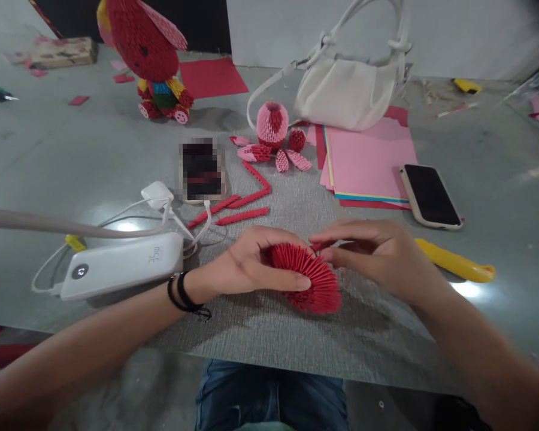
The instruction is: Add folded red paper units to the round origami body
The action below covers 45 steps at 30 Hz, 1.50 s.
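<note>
The red paper shape [312,287] is held on the near part of the grey mat [296,203]. It is gripped from the left by the left hand [247,263], and its far edge is pinched by the right hand [377,254].

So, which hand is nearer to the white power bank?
Left. The left hand, holding the red origami piece, lies just right of the power bank; the right hand is further right, beyond that piece.

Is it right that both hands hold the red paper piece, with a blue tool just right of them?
No: the head view shows the tool is yellow, not blue. The left hand and right hand hold the red paper piece, tool just right of them.
</note>
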Each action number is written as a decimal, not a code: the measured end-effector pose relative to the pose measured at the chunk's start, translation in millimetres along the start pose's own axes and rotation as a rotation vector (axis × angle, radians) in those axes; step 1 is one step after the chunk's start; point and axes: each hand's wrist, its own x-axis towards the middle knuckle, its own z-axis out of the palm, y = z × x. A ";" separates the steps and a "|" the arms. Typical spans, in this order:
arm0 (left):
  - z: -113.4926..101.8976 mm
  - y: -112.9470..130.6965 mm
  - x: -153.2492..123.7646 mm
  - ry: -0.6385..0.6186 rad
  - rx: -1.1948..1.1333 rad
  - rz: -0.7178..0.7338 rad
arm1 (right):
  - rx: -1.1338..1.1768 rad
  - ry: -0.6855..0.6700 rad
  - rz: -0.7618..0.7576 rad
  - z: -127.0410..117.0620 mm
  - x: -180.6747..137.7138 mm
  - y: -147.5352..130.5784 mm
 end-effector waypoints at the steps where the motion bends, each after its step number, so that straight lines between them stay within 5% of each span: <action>1: -0.1 -1.0 0.4 -0.015 -0.013 -0.002 | -0.002 -0.010 -0.014 1.8 0.2 -0.8; 13: -0.6 0.4 0.3 0.056 -0.092 -0.078 | 0.031 0.056 0.003 4.3 0.1 0.9; 19: 1.9 -7.7 2.1 0.176 -0.158 -0.037 | 0.084 0.230 -0.017 -5.0 4.0 7.4; 26: 3.8 -10.8 4.9 0.327 -0.043 0.036 | 0.328 0.158 -0.019 -4.9 3.9 17.8; 35: 2.6 -15.3 7.4 0.420 -0.016 0.134 | 0.157 0.072 -0.071 -3.6 3.0 20.2; 45: 4.7 -17.1 9.2 0.333 -0.175 0.139 | -0.025 0.198 -0.140 -0.6 -0.5 11.7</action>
